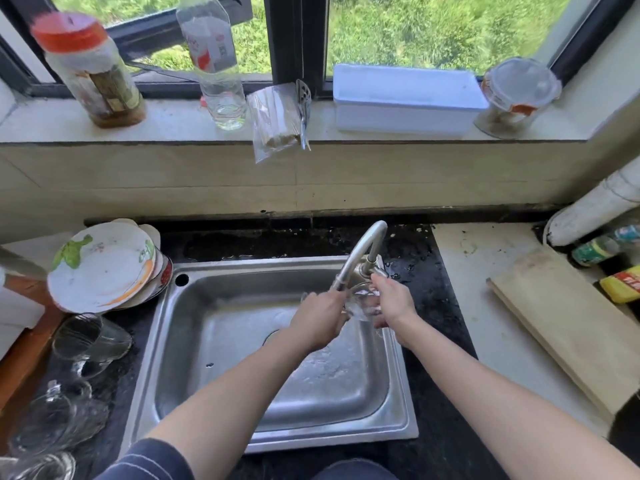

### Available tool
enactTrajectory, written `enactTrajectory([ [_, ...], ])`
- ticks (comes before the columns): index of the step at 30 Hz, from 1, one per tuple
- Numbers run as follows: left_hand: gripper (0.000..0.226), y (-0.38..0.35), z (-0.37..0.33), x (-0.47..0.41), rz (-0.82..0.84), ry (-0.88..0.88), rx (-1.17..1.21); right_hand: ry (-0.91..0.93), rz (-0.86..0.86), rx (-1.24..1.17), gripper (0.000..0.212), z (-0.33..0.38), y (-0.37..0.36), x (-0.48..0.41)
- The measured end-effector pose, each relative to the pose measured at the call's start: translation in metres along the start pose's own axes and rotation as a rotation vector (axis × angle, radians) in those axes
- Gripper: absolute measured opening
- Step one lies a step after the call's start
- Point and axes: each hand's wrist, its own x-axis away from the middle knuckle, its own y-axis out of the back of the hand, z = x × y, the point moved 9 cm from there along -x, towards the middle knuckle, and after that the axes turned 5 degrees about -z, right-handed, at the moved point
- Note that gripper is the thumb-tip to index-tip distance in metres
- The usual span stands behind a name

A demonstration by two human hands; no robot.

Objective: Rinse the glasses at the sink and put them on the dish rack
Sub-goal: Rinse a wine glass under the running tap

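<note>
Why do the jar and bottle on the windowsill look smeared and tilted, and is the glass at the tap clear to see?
Head view: the jar and bottle are blurred, probably camera motion, and lean from wide-angle distortion near the edges. Head view: the glass under the tap is barely readable, transparent and streaked with glare; the sink shines in strong daylight.

Plates (100,268) and glasses (90,341) lie left of the sink (214,341), a board (561,327) right.
</note>
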Motion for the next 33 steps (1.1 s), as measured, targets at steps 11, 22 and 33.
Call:
enactTrajectory([
  [11,0.011,-0.018,0.074,0.007,0.074,0.524,0.652,0.348,-0.093,0.102,0.016,0.029,0.007,0.024],
  [22,0.023,-0.069,0.039,0.019,-0.003,0.952,1.431,0.498,-0.133,0.274,0.031,0.023,0.024,0.065],
  [33,0.027,-0.066,0.011,0.004,0.182,0.918,1.615,0.495,-0.235,0.25,0.029,0.029,0.049,0.062],
])
